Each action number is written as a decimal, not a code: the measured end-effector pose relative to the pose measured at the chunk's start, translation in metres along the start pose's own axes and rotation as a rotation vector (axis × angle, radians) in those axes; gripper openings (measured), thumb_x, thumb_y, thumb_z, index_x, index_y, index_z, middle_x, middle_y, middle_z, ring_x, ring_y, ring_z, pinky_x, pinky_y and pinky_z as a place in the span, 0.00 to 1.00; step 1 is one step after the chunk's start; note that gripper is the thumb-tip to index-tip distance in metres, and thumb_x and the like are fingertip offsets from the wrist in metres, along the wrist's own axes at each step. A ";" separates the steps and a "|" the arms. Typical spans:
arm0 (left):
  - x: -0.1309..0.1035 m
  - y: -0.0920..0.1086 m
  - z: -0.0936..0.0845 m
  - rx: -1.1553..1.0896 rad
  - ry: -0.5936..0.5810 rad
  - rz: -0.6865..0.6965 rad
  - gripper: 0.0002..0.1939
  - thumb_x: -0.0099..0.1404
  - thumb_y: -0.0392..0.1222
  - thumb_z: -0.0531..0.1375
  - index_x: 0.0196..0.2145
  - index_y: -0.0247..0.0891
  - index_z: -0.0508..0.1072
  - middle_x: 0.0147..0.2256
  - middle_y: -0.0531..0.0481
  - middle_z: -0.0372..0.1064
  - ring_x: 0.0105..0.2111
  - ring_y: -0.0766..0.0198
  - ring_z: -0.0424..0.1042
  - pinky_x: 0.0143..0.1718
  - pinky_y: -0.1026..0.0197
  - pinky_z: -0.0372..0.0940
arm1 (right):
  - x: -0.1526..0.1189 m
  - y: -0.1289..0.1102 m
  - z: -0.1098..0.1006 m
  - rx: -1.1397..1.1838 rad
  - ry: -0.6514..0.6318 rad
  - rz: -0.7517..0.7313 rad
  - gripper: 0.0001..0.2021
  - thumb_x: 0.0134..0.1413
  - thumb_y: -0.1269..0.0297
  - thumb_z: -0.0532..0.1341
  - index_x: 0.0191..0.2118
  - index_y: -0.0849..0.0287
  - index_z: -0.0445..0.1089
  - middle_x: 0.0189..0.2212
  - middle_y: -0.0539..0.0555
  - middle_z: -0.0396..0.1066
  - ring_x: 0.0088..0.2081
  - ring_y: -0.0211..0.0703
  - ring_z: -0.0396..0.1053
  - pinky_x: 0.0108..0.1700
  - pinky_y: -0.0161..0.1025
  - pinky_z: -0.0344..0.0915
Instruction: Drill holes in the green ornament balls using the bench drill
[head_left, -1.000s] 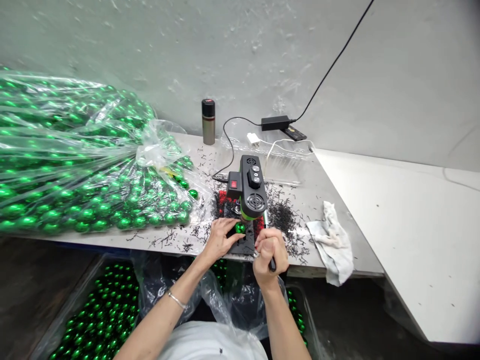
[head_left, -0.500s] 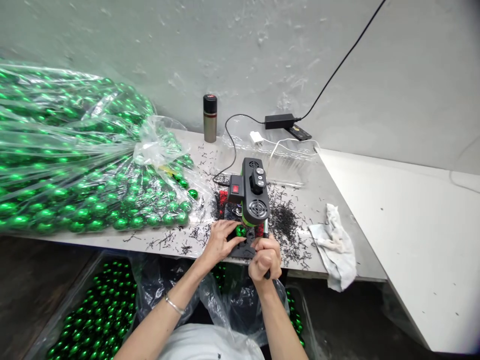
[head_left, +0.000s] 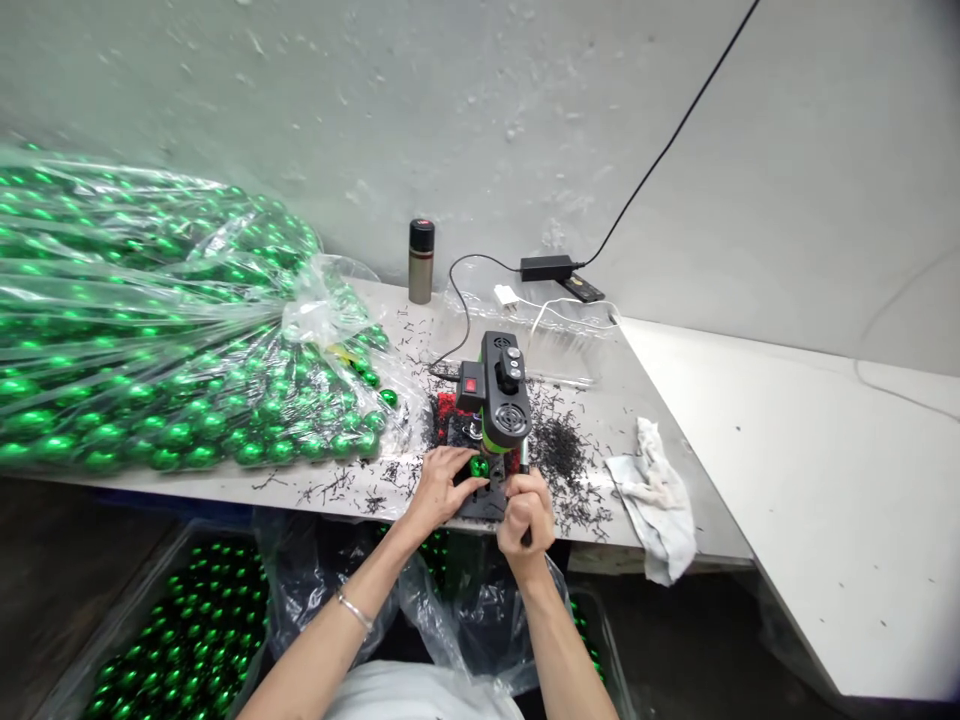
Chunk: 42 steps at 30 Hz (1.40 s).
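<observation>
A small black machine [head_left: 506, 395] with a red switch stands on the metal table. Under its front end sits a shiny green ball [head_left: 479, 466], between the thumb and forefinger of my left hand [head_left: 437, 492]. My right hand [head_left: 527, 512] is wrapped round the black grip of the machine's lever [head_left: 524, 455], just right of the ball. Dark thin scraps [head_left: 559, 448] lie scattered round the machine's base.
A clear bag of green balls [head_left: 172, 370] covers the table's left. Behind stand a flask [head_left: 421, 262] and a power adapter [head_left: 547, 268]. A white cloth [head_left: 654, 500] hangs over the front edge at right. Below, a lined bin [head_left: 184, 630] holds green balls.
The view has shifted slightly, so the table sits a little lower in it. Both hands keep the same hold on the ball and the lever.
</observation>
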<state>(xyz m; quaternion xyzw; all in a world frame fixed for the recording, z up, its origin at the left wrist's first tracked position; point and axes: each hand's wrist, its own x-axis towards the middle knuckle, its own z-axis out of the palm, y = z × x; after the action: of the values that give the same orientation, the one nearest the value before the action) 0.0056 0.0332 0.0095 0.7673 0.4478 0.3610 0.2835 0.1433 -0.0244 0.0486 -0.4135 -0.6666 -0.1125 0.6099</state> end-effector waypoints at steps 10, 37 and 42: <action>-0.047 0.014 -0.012 0.011 -0.006 0.075 0.22 0.65 0.51 0.65 0.54 0.43 0.74 0.49 0.40 0.75 0.51 0.48 0.71 0.54 0.45 0.64 | 0.072 -0.039 -0.018 0.122 0.020 0.340 0.16 0.65 0.71 0.52 0.24 0.56 0.57 0.23 0.47 0.60 0.27 0.35 0.62 0.30 0.36 0.57; 0.006 -0.011 -0.096 -1.066 0.086 -0.672 0.15 0.60 0.46 0.65 0.43 0.36 0.77 0.37 0.43 0.79 0.35 0.61 0.78 0.33 0.62 0.70 | 0.047 -0.032 -0.008 0.112 0.098 0.266 0.16 0.64 0.74 0.52 0.23 0.57 0.58 0.24 0.48 0.61 0.26 0.35 0.62 0.28 0.36 0.57; -0.013 0.004 -0.058 -1.187 0.055 -0.761 0.11 0.58 0.43 0.68 0.38 0.37 0.76 0.35 0.45 0.79 0.36 0.62 0.78 0.36 0.63 0.72 | 0.047 -0.033 -0.009 0.103 0.090 0.253 0.16 0.64 0.74 0.52 0.24 0.56 0.59 0.23 0.48 0.62 0.27 0.36 0.63 0.30 0.37 0.58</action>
<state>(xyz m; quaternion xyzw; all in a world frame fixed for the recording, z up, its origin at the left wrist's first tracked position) -0.0434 0.0262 0.0422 0.2639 0.4193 0.4393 0.7493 0.1310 -0.0312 0.1046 -0.4567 -0.5861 -0.0188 0.6689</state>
